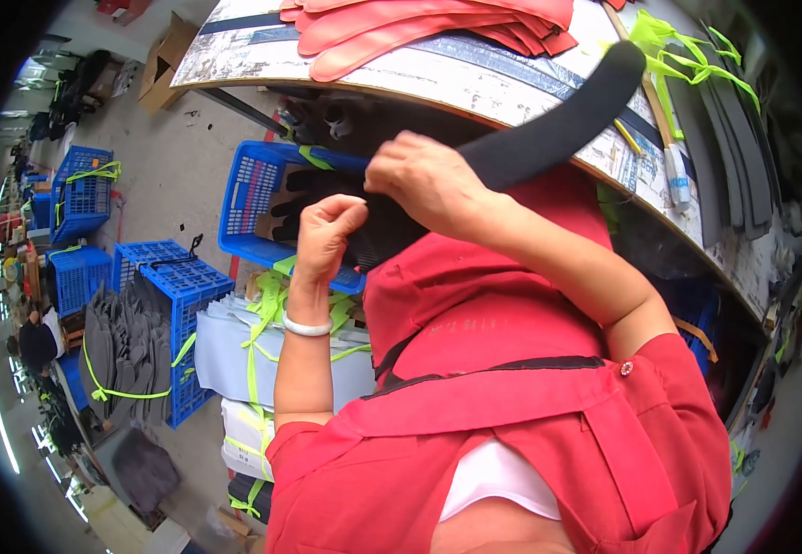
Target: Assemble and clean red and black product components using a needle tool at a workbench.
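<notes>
Both hands are mid-handling: the right hand (429, 180) pinches the near end of a long black foam strip (549, 125) running toward 2 o'clock over the counter (475, 88), while the left hand (327, 231), fingers curled shut just at 7 o'clock of it, seems to grip the dark piece below; next likely a steady pull.

The black strip (549, 138) looks like matt foam or felt with a fine, soft surface. Beside it on the table (475, 83), the red pieces (419, 28) appear smooth and slightly glossy. Below the table, the blue crate (253, 198) is rigid perforated plastic. The wrist bangle (307, 326) is glossy white.
</notes>
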{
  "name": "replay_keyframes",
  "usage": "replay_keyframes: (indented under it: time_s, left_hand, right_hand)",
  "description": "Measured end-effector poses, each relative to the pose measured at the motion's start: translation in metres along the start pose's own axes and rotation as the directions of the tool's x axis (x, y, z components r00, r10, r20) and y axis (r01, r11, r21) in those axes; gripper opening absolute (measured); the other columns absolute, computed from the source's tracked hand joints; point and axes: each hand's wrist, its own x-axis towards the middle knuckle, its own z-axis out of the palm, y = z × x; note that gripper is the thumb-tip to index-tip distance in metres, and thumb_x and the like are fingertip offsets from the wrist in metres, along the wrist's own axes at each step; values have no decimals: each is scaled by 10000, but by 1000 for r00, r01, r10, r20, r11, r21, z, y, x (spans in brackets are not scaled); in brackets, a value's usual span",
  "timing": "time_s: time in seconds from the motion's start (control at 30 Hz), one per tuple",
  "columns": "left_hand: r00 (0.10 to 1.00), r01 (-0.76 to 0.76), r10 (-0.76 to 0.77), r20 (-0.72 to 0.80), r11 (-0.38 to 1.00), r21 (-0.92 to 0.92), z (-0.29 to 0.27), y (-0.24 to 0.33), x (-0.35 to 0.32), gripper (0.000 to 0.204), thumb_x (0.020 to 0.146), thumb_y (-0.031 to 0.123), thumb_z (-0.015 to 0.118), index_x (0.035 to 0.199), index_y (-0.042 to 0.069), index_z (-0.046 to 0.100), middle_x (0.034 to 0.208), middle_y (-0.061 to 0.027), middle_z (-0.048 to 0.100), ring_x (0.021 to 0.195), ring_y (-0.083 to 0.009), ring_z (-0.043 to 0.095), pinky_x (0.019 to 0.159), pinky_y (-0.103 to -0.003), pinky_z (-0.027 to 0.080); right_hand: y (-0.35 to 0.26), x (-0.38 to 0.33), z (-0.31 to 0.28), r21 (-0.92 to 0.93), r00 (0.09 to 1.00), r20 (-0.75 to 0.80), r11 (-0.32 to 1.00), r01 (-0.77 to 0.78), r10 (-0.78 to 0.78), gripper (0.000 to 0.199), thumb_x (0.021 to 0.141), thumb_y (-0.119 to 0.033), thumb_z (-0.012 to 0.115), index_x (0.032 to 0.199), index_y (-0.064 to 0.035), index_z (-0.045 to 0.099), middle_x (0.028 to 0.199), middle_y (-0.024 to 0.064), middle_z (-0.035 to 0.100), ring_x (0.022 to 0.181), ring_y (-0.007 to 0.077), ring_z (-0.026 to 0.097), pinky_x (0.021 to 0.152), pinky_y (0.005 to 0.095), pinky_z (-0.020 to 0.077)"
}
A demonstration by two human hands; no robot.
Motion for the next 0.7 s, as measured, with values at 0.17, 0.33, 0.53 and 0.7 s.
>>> replay_keyframes:
  time_s: [0.17, 0.33, 0.53, 0.7]
  left_hand:
    - [948, -149, 54, -315, 946, -289, -11, -6, -17, 192, 862, 122, 730, 1010, 22, 661, 888, -14, 676, 808, -78, 618, 722, -212, 497]
    - [955, -88, -13, -296, 941, -327, 25, -58, -28, 224, 882, 36, 688, 1083, -2, 596, 983, -58, 657, 857, -105, 621, 789, -250, 508]
    - [969, 112, -217, -121, 817, -566, -2, -73, -26, 227, 937, 173, 638, 1068, -11, 619, 1008, -92, 660, 910, -183, 642, 877, -304, 507]
    - [918, -43, -249, -307, 709, -704, -58, -79, 2, 217, 897, 197, 680, 966, -5, 642, 920, -132, 690, 833, -244, 680, 752, -400, 573]
  right_hand:
    - [-26, -14, -11, 211, 957, -240, 971, -109, 160, 184, 875, -200, 680, 940, -47, 601, 857, 95, 620, 757, 277, 607, 669, 389, 499]
    - [14, -41, 81, 665, 779, 415, 427, -612, 470, 315, 977, -251, 588, 1122, 28, 566, 918, 31, 621, 800, 79, 561, 718, 258, 493]
    - [11, -43, 91, 653, 718, 647, 300, -696, 257, 264, 982, -202, 571, 1074, 45, 584, 869, 27, 610, 772, 78, 552, 681, 261, 477]
    - [1, -42, 72, 485, 613, 786, 530, -696, 85, 291, 974, -200, 583, 1106, 59, 598, 946, 53, 657, 879, 103, 591, 800, 296, 480]
